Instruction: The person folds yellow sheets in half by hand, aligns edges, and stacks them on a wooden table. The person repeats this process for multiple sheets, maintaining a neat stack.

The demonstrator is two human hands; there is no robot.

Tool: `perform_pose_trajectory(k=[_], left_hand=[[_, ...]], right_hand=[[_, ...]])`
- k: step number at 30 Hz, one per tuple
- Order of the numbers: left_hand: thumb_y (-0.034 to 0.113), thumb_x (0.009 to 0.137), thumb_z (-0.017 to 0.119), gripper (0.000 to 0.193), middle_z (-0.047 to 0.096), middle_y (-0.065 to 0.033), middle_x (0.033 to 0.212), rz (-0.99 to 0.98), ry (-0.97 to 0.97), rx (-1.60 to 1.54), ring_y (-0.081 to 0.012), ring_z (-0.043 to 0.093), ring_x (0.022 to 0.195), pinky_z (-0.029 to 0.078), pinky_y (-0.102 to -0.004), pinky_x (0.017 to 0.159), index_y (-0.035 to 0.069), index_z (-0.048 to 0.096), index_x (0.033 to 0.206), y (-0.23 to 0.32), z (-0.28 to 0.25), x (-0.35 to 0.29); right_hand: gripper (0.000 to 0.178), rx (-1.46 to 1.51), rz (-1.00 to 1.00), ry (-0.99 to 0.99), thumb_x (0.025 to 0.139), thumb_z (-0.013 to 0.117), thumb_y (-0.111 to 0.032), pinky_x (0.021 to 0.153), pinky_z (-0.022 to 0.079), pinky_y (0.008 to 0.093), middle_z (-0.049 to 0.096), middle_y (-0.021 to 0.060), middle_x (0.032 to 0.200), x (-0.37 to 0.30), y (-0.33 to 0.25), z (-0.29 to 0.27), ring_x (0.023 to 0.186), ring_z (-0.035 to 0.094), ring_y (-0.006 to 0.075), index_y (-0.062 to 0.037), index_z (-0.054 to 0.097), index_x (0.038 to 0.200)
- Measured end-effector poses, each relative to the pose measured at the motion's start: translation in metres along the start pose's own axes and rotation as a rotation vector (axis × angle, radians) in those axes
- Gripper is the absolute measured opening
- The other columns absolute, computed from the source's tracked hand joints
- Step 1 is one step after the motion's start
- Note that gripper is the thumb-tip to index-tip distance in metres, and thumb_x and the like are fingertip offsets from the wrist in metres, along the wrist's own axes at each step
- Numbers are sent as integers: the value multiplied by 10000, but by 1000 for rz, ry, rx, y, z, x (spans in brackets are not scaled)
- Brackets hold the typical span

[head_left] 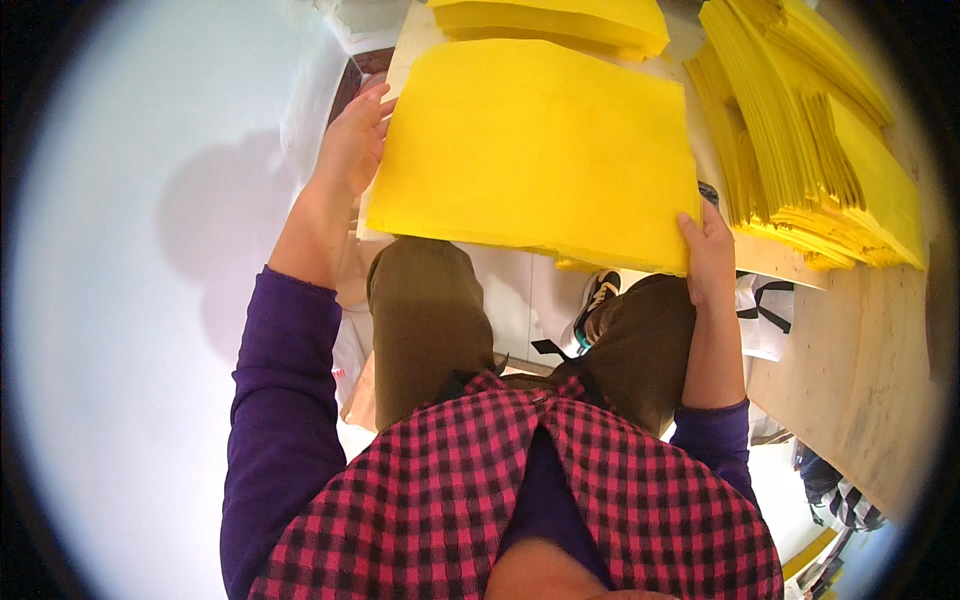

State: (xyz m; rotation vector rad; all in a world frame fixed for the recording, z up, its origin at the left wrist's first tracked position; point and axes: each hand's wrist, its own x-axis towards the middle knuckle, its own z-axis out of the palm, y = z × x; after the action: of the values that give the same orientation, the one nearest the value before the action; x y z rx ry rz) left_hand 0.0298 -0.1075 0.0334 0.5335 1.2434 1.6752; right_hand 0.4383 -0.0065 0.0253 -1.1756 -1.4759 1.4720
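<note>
Pale wooden tabletop (850, 350) bore yellow fabric piles (770, 110). Right hand (711, 250) pinched the foreground fabric sheets (540, 150); left hand (350, 145), open, flanked the opposite edge. Level support probably preserved alignment.

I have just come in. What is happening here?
Someone is handling a flat yellow piece. The right hand holds its right edge; the left hand, loosely open, is at its left edge. More yellow pieces lie beyond it, and a large yellow pile is on the wooden surface to the right.
</note>
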Motion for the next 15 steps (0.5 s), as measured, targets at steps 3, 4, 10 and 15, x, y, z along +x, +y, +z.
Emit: perform_pose_trajectory(k=[3,4,10,15], left_hand=[[267,992,402,451,501,-151,1271,-39,13,-55,-243,511,1137,440,-362,960,-9,361,1347,4,-4,-14],[280,985,420,467,488,-167,1273,-48,-3,-76,-262,510,1128,441,-376,956,-9,352,1346,5,-6,-19],[340,987,432,499,465,-183,1290,-60,-20,-139,-283,495,1142,426,-403,972,-11,358,1335,1,-17,-40],[361,994,411,514,446,-174,1314,-40,-36,-159,-271,470,1180,404,-391,1000,-8,353,1347,-5,-16,-48]], right_hand=[[439,42,15,37,944,513,-107,937,423,296,580,144,1198,-3,-2,1,1072,558,192,51,399,1337],[464,93,60,73,948,514,-121,955,411,302,566,154,1221,-6,-2,1,1096,547,201,51,376,1357],[576,137,-20,107,962,506,-178,1067,289,327,372,194,1418,-30,-3,12,1295,378,231,43,250,1428],[557,161,-30,103,979,469,-207,1084,262,327,341,159,1449,-38,-5,20,1331,336,227,39,255,1431]])
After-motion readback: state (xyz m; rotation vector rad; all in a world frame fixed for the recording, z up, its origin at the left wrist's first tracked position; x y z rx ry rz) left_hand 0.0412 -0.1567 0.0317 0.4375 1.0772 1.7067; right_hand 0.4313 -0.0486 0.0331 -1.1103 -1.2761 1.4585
